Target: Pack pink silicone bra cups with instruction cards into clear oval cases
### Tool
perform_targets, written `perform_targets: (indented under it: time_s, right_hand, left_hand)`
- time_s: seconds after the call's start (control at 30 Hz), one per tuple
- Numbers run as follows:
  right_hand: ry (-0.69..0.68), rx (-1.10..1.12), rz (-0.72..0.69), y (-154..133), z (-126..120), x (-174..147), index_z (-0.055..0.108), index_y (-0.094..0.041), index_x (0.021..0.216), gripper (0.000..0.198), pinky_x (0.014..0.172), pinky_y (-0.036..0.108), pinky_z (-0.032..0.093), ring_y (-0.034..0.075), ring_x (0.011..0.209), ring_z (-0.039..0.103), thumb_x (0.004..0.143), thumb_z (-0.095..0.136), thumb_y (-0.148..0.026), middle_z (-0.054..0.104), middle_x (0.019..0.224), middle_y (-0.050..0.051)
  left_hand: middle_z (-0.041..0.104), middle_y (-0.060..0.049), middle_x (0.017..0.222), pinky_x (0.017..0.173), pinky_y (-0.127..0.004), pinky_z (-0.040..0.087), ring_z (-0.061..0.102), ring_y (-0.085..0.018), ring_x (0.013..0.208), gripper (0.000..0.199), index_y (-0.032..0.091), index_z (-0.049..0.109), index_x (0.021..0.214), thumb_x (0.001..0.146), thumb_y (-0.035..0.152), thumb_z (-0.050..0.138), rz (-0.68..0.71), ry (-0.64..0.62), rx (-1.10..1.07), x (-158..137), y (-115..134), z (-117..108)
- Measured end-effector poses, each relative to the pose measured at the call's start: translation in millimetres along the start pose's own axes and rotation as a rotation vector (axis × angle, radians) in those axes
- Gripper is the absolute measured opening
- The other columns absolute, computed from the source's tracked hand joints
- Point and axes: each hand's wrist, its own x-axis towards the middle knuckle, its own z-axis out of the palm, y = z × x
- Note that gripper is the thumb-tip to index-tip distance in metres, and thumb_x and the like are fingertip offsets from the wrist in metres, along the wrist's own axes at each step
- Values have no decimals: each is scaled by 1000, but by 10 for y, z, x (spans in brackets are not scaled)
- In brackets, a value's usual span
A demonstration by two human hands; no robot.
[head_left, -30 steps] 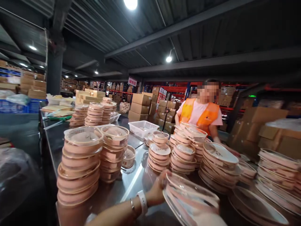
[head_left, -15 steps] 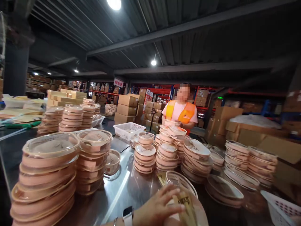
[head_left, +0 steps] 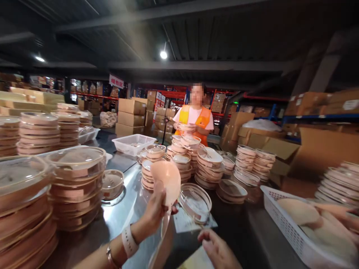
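My left hand (head_left: 157,205) is closed around a peach moulded bra cup (head_left: 168,179), raised above the table with its hollow side partly toward me. A thin pale strip hangs from the cup below the hand. Low in the view, my right hand (head_left: 217,248) has its fingers loosely bent and apart, with nothing visible between them. It is beside a pale yellowish sheet or packet (head_left: 193,259), partly cut off by the lower edge. Just beyond, an open round clear box (head_left: 195,201) rests partly on a whitish printed sheet (head_left: 182,222).
Tall stacks of round clear-lidded boxes (head_left: 77,190) stand at left, with more stacks (head_left: 209,168) ahead. A white basket (head_left: 286,220) of peach cups is at right; another basket (head_left: 133,144) stands farther back. Across the metal table, a person in an orange vest (head_left: 193,116) holds a box.
My left hand has lifted from over the open box and now holds the bra cup up. My right hand has come into view. The view has swung right, revealing the basket of cups.
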Motion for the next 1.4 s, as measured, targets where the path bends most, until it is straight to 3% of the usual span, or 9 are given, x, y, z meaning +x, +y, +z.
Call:
perform_targets:
  time_s: [0.17,0.27,0.43,0.7,0.87,1.07,1.17,1.27,1.4]
  right_hand:
    - [302,530,13,-407,-93,-54,53,-23,97,57,56,24,48,15,60,62,64,90,-52,69,75,-2]
    - [586,653,-49,-545,-186,-51,59,-22,91,60,51,19,48,12,56,60,49,98,-42,66,66,-6]
    - [716,732,-126,-647,-182,-105,74,-21,92,57,68,23,57,14,71,68,44,99,-37,74,78,0]
    - [658,478,-506,-594,9,-366,76,-33,111,38,108,48,44,28,115,64,77,80,-49,73,118,5]
    - [298,197,-333,-527,149,-441,74,-36,116,39,109,55,42,33,121,61,87,66,-60,68,128,7]
    - [161,-299,-444,-474,188,-433,62,-39,134,39,121,65,-3,32,145,35,103,41,-51,66,132,3]
    - [168,-461,-527,-433,198,-442,42,-42,149,45,123,59,7,26,148,30,105,40,-32,56,145,0]
    - [391,-618,-689,-367,185,-390,19,-35,158,67,121,53,26,24,149,27,99,41,-12,35,158,6]
    - [611,-832,-967,-118,114,-285,35,-40,150,76,114,54,37,27,140,38,87,58,-4,43,148,6]
  left_hand:
    - [70,-3,68,67,-30,54,67,-17,59,34,14,63,86,68,39,76,-292,-150,-36,-127,136,10]
    - [73,-9,71,69,-28,53,70,-19,67,36,10,66,87,69,40,73,-481,-267,-89,-208,185,22]
    - [76,-8,76,80,-26,52,72,-20,73,48,10,71,99,71,48,78,-544,-375,-238,-356,238,91]
    - [77,-11,84,84,-32,52,73,-24,80,65,11,74,105,77,70,68,-627,-460,-259,-498,224,157]
    - [77,-12,99,83,-34,53,73,-24,79,76,13,68,124,78,73,64,-622,-481,-248,-525,136,186]
    - [75,-11,78,73,-33,56,72,-23,70,57,8,71,107,73,53,80,-656,-363,-159,-605,34,220]
    - [72,-6,66,62,-32,56,71,-23,60,47,10,70,101,68,41,85,-631,-285,-121,-627,12,244]
    - [70,-4,63,58,-29,55,69,-20,56,43,11,68,95,66,39,84,-607,-219,-126,-602,24,268]
    - [71,-5,64,57,-27,55,68,-19,56,44,11,67,92,59,36,83,-577,-156,-119,-559,58,291]
